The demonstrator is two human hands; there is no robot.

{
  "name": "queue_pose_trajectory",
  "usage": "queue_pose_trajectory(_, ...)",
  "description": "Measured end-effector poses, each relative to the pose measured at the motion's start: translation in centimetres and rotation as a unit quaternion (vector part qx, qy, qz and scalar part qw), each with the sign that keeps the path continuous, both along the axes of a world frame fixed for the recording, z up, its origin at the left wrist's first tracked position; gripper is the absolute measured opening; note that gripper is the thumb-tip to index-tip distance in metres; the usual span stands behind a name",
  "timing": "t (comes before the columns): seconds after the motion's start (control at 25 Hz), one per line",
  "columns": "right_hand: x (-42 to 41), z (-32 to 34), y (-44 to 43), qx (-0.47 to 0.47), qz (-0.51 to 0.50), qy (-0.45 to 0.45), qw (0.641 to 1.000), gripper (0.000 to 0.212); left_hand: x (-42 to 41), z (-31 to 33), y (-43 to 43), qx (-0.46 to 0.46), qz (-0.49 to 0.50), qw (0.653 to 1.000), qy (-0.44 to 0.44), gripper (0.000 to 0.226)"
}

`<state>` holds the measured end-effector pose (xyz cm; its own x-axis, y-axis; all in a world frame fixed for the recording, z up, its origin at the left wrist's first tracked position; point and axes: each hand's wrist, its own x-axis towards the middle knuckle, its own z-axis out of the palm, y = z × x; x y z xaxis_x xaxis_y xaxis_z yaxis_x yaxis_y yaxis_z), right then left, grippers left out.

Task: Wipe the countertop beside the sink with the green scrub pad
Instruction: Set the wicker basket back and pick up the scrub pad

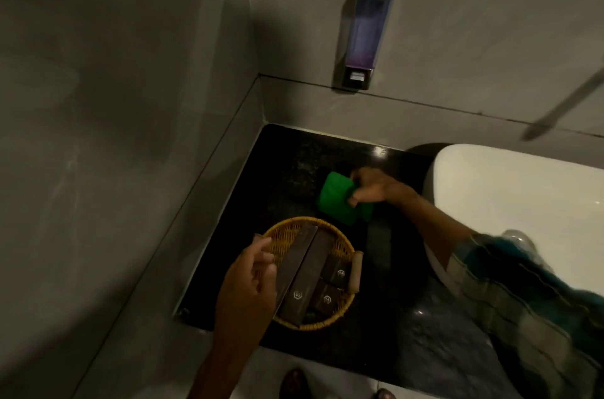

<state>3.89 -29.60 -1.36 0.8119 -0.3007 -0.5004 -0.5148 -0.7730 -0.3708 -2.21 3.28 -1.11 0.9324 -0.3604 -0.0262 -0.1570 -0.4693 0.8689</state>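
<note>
We look down into a dim bathroom corner, at a dark, speckled stone surface [287, 166] set between grey tiled walls and a white sink [510, 189] on our right. Our right hand [376, 189] reaches across from the sink side and grips the green scrub pad [336, 196], fingers curled over its right edge. The pad lies on the surface near the back, close beside the sink. Our left hand [248, 287] is nearer to us, its fingers loosely curled at the left rim of a round wicker basket [336, 238] — whether it actually grips the rim we cannot tell. The basket sits on the front part of the surface and holds several dark packets [300, 281]. A soap dispenser [366, 32] hangs on the back wall above.

As for progress, we judge the wiping to be under way rather than finished: the pad is down on the stone at the back, but the picture is too dark to show which parts are already clean. The patch under the basket cannot be reached while the basket stands there — the left hand seems placed to shift it.
</note>
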Motion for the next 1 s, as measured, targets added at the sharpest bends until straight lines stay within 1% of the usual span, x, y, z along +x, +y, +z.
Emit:
queue_pose_trajectory(0.08, -3.7, 1.5, 1.0, 0.075, -0.032, -0.079, 0.993, 0.038, -0.2, 2.0, -3.3, 0.008, -0.028, 0.998, -0.051, 0.035)
queue_pose_trajectory(0.12, -5.8, 2.3, 1.1, 0.128, -0.063, -0.128, 0.981, 0.033, -0.4, 2.9, -5.2, 0.016, -0.043, 0.995, -0.084, 0.031)
queue_pose_trajectory(0.16, -8.1, 3.3, 0.9, 0.196, -0.107, -0.176, 0.959, 0.029, -0.6, 3.6, -7.3, 0.023, -0.056, 0.992, -0.108, 0.03)
queue_pose_trajectory(0.2, -10.6, 4.2, 0.3, 0.275, -0.153, -0.223, 0.923, 0.028, -1.1, 4.3, -9.5, 0.024, -0.066, 0.991, -0.11, 0.037)
queue_pose_trajectory(0.24, -13.2, 5.1, -0.7, 0.35, -0.194, -0.271, 0.875, 0.028, -1.8, 4.9, -11.9, 0.013, -0.076, 0.994, -0.08, 0.049)
queue_pose_trajectory(0.28, -16.1, 5.9, -2.1, 0.418, -0.227, -0.31, 0.823, 0.027, -2.9, 5.5, -14.4, -0.012, -0.089, 0.996, -0.027, 0.062)
queue_pose_trajectory(0.32, -18.7, 6.5, -3.2, 0.474, -0.251, -0.335, 0.774, 0.027, -4.0, 5.8, -16.8, -0.05, -0.106, 0.993, 0.03, 0.07)
queue_pose_trajectory(0.36, -21.2, 6.9, -4.5, 0.51, -0.272, -0.351, 0.737, 0.028, -5.3, 6.0, -19.2, -0.091, -0.128, 0.985, 0.07, 0.069)
queue_pose_trajectory(0.4, -24.3, 7.3, -6.3, 0.518, -0.292, -0.362, 0.717, 0.028, -7.4, 6.2, -22.0, -0.116, -0.151, 0.978, 0.083, 0.06)
queue_pose_trajectory(0.44, -27.4, 7.6, -8.2, 0.5, -0.311, -0.365, 0.721, 0.029, -9.7, 6.3, -24.9, -0.124, -0.169, 0.975, 0.08, 0.049)
queue_pose_trajectory(0.52, -33.4, 7.3, -11.9, 0.42, -0.354, -0.335, 0.766, 0.028, -14.4, 6.4, -29.8, -0.119, -0.206, 0.969, 0.067, 0.04)
queue_pose_trajectory(0.56, -36.8, 6.9, -14.3, 0.385, -0.382, -0.314, 0.779, 0.028, -17.2, 6.5, -32.9, -0.109, -0.23, 0.965, 0.065, 0.038)
queue_pose_trajectory(0.6, -40.1, 6.5, -16.6, 0.361, -0.414, -0.305, 0.778, 0.028, -19.8, 6.4, -36.0, -0.098, -0.252, 0.961, 0.061, 0.036)
queue_pose_trajectory(0.64, -42.9, 6.2, -18.5, 0.339, -0.45, -0.311, 0.765, 0.029, -22.1, 6.2, -38.9, -0.091, -0.27, 0.957, 0.051, 0.033)
queue_pose_trajectory(0.72, -48.6, 5.5, -22.7, 0.255, -0.529, -0.36, 0.725, 0.042, -27.3, 5.8, -45.0, -0.061, -0.32, 0.945, 0.016, 0.024)
queue_pose_trajectory(0.76, -51.6, 5.1, -24.7, 0.207, -0.547, -0.375, 0.719, 0.048, -30.2, 5.2, -47.8, -0.031, -0.349, 0.936, -0.01, 0.02)
queue_pose_trajectory(0.8, -54.2, 4.5, -26.4, 0.152, -0.557, -0.372, 0.727, 0.049, -32.9, 4.7, -50.2, -0.003, -0.382, 0.924, -0.033, 0.02)
queue_pose_trajectory(0.84, -56.6, 3.8, -28.2, 0.092, -0.561, -0.351, 0.744, 0.045, -35.7, 4.4, -52.6, 0.021, -0.418, 0.906, -0.059, 0.024)
queue_pose_trajectory(0.92, -59.4, 2.6, -30.7, -0.035, -0.542, -0.278, 0.792, 0.031, -39.4, 3.2, -55.8, 0.07, -0.463, 0.876, -0.118, 0.035)
queue_pose_trajectory(0.96, -60.1, 2.1, -31.7, -0.07, -0.527, -0.247, 0.81, 0.027, -40.4, 2.3, -57.3, 0.099, -0.476, 0.861, -0.148, 0.039)
queue_pose_trajectory(1.0, -60.3, 1.7, -32.5, -0.075, -0.521, -0.226, 0.819, 0.025, -41.1, 1.5, -57.9, 0.133, -0.498, 0.843, -0.156, 0.043)
